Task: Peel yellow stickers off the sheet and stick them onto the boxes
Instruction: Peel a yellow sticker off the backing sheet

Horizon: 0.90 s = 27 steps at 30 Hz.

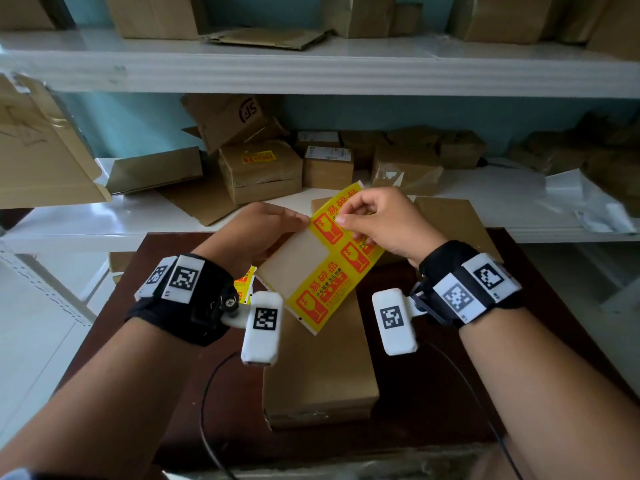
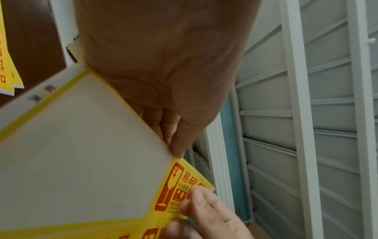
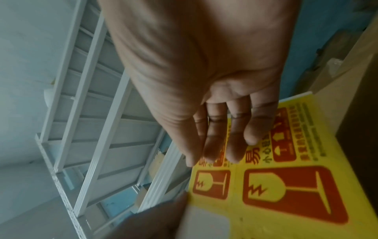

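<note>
I hold a sticker sheet (image 1: 322,292) in the air over a plain cardboard box (image 1: 318,375) on the dark table (image 1: 433,393). The sheet carries yellow stickers with red glass symbols and has one bare patch (image 1: 294,261). My left hand (image 1: 298,221) pinches the sheet's left edge beside that patch; the left wrist view shows its fingertips (image 2: 178,148) on the sheet (image 2: 81,145). My right hand (image 1: 346,220) pinches the far yellow sticker (image 1: 329,223), fingers (image 3: 214,145) over the sheet (image 3: 286,194). Whether that sticker has lifted I cannot tell.
A second sticker sheet (image 1: 244,285) lies on the table under my left wrist. White shelves (image 1: 311,74) behind hold several cardboard boxes; one box (image 1: 259,178) bears a yellow sticker (image 1: 259,156). Flat cardboard (image 1: 450,216) lies on the lower shelf.
</note>
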{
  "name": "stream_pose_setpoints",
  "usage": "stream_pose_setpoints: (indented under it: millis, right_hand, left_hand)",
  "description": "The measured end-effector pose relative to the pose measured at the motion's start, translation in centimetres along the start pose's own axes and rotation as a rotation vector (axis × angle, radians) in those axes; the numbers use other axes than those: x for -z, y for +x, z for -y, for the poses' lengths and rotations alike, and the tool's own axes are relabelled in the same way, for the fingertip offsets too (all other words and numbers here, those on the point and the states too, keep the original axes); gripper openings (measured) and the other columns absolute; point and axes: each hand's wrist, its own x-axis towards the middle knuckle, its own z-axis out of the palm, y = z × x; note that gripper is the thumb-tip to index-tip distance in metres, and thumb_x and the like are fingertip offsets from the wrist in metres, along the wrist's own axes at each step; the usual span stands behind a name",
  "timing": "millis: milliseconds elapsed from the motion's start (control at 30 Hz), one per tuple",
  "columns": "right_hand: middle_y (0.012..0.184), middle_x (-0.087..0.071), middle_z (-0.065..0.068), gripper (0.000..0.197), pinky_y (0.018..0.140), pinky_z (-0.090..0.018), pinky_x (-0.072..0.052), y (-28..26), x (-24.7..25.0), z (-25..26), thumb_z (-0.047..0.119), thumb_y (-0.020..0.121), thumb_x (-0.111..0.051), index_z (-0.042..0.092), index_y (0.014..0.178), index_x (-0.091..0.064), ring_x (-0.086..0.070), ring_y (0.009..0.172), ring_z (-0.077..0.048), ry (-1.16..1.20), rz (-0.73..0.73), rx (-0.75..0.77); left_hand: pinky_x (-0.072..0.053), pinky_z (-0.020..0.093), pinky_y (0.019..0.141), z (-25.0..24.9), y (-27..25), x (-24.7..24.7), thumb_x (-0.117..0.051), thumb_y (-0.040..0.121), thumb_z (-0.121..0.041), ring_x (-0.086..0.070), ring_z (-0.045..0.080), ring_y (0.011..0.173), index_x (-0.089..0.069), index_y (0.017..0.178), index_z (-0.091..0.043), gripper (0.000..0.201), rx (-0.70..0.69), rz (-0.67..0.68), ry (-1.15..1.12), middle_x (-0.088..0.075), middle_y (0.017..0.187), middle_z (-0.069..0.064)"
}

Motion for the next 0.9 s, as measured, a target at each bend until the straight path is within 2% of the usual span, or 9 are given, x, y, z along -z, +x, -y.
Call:
stream_pose_setpoints:
  millis: [67, 167, 233, 333, 433, 533, 667, 900]
  right_hand:
    - [0.084, -0.073, -0.002, 0.008, 0.059, -0.015, -0.049, 0.0, -0.5, 0.0, 0.024, 0.090, -0.075, 0.018, 0.094, -0.075, -0.068, 0.071, -0.010, -0.025, 0.005, 0.013]
    - [0.087, -0.075, -0.003, 0.007, 0.073, -0.030, -0.058, 0.1, -1.1, -0.2, 0.024, 0.088, -0.077, 0.019, 0.093, -0.076, -0.071, 0.082, -0.017, -0.019, 0.003, 0.014]
    - [0.086, -0.075, -0.001, 0.006, 0.081, -0.036, -0.059, 0.1, -1.3, -0.3, 0.024, 0.087, -0.078, 0.020, 0.091, -0.077, -0.071, 0.085, -0.018, -0.022, 0.008, 0.015]
    - [0.087, -0.076, -0.001, 0.007, 0.082, -0.037, -0.059, 0.1, -1.4, -0.3, 0.024, 0.086, -0.079, 0.019, 0.090, -0.077, -0.071, 0.085, -0.016, -0.023, 0.013, 0.018]
    - [0.084, -0.076, 0.000, 0.008, 0.073, -0.032, -0.057, 0.2, -1.6, -0.4, 0.025, 0.084, -0.080, 0.019, 0.088, -0.077, -0.070, 0.079, -0.012, 0.001, 0.004, 0.014]
    - [0.078, -0.073, 0.005, 0.008, 0.065, -0.024, -0.050, 0.2, -1.7, -0.4, 0.028, 0.083, -0.081, 0.021, 0.085, -0.076, -0.066, 0.073, -0.006, 0.000, 0.000, 0.005]
    - [0.075, -0.071, 0.008, 0.010, 0.065, -0.024, -0.049, 0.2, -1.6, -0.6, 0.030, 0.083, -0.081, 0.021, 0.084, -0.076, -0.065, 0.073, -0.006, -0.004, -0.002, -0.008]
    - [0.079, -0.074, 0.005, 0.014, 0.067, -0.023, -0.051, -0.1, -1.4, -0.3, 0.032, 0.086, -0.078, 0.018, 0.086, -0.078, -0.068, 0.077, -0.007, -0.003, 0.011, -0.009]
  left_hand:
    - [-0.054, 0.044, 0.094, 0.0, -0.1, -0.2, -0.068, 0.093, -0.025, -0.071, 0.030, 0.096, -0.074, 0.107, -0.007, 0.023, -0.001, 0.034, -0.031, -0.074, 0.108, 0.017]
    - [-0.054, 0.044, 0.093, 0.2, -0.1, -0.5, -0.067, 0.093, -0.023, -0.069, 0.027, 0.092, -0.073, 0.108, -0.004, 0.025, -0.008, 0.069, -0.067, -0.074, 0.107, 0.018]
    - [-0.057, 0.038, 0.084, 0.2, -0.2, -0.7, -0.066, 0.094, -0.022, -0.070, 0.025, 0.087, -0.072, 0.107, -0.005, 0.023, -0.009, 0.091, -0.087, -0.075, 0.102, 0.016]
    - [-0.058, 0.029, 0.070, 0.0, -0.5, -0.9, -0.064, 0.095, -0.024, -0.070, 0.021, 0.080, -0.072, 0.107, -0.006, 0.023, -0.014, 0.126, -0.088, -0.075, 0.096, 0.014]
    - [-0.058, 0.033, 0.074, -0.2, -0.8, -1.1, -0.063, 0.095, -0.025, -0.070, 0.023, 0.082, -0.071, 0.109, -0.004, 0.026, -0.019, 0.138, -0.083, -0.075, 0.098, 0.015]
    - [-0.058, 0.035, 0.079, -0.2, -0.6, -1.3, -0.064, 0.095, -0.024, -0.069, 0.026, 0.088, -0.070, 0.111, -0.001, 0.029, -0.025, 0.131, -0.092, -0.074, 0.105, 0.018]
    - [-0.054, 0.044, 0.090, 0.0, -0.5, -1.5, -0.066, 0.093, -0.025, -0.068, 0.029, 0.091, -0.070, 0.112, 0.000, 0.032, -0.021, 0.130, -0.097, -0.073, 0.108, 0.021]
    - [-0.055, 0.044, 0.089, 0.2, -0.2, -1.3, -0.067, 0.093, -0.025, -0.069, 0.030, 0.093, -0.072, 0.112, -0.003, 0.029, -0.010, 0.127, -0.091, -0.074, 0.107, 0.019]
